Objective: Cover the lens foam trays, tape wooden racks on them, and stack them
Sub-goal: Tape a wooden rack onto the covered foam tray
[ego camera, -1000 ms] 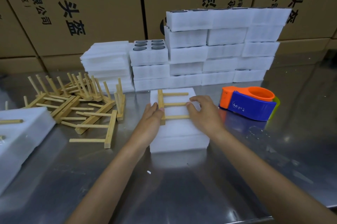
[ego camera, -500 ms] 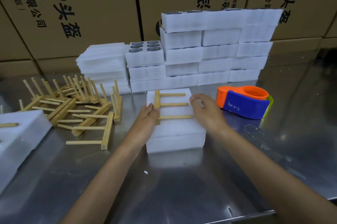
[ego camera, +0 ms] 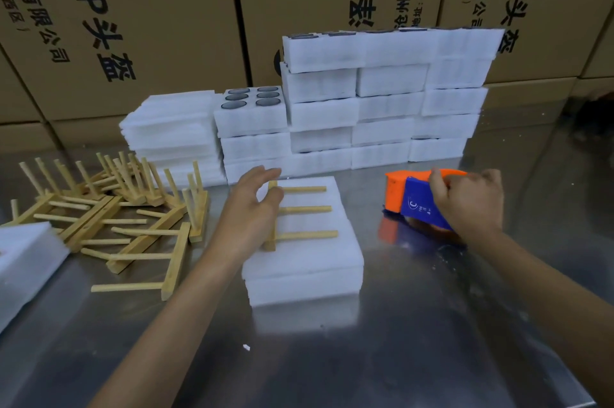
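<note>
With the right hand (ego camera: 465,200) gripping the tape dispenser (ego camera: 419,205), keep the spread left hand (ego camera: 254,208) pressing the wooden rack (ego camera: 300,210) flat on the covered foam tray (ego camera: 309,261) while taping.

I count one covered foam tray (ego camera: 300,261) with one wooden rack (ego camera: 299,211) on it, one tape dispenser (ego camera: 417,205), two hands, six lenses in the one open tray (ego camera: 251,115), and a loose rack pile (ego camera: 109,208) too tangled to count.

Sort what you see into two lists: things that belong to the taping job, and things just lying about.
In the job: covered foam tray, wooden rack on it, tape dispenser, spare racks, stacked trays.
Lying about: cardboard boxes, white scrap.
</note>
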Action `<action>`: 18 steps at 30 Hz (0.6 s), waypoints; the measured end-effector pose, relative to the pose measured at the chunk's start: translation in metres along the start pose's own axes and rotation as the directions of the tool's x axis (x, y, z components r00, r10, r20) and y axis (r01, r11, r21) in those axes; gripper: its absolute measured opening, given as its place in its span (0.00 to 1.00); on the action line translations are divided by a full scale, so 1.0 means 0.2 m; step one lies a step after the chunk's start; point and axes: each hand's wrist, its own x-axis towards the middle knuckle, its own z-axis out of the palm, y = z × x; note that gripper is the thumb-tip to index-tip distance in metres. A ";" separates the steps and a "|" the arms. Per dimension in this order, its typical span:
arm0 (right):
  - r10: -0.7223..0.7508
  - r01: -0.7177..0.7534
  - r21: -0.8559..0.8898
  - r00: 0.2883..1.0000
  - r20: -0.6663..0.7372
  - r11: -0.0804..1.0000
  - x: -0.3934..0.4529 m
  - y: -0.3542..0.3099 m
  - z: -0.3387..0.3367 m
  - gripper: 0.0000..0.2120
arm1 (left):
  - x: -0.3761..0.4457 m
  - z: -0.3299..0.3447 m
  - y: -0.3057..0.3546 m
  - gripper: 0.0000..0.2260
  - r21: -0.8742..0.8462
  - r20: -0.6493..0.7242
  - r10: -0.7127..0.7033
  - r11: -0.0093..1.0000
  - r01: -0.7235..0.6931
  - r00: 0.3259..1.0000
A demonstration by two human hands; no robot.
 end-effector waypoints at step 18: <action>0.162 -0.420 0.893 0.904 0.395 0.162 0.08 -0.46 -0.45 0.19 | -0.03 -0.02 0.38 0.14 -0.305 0.341 0.041 0.950 0.069 0.939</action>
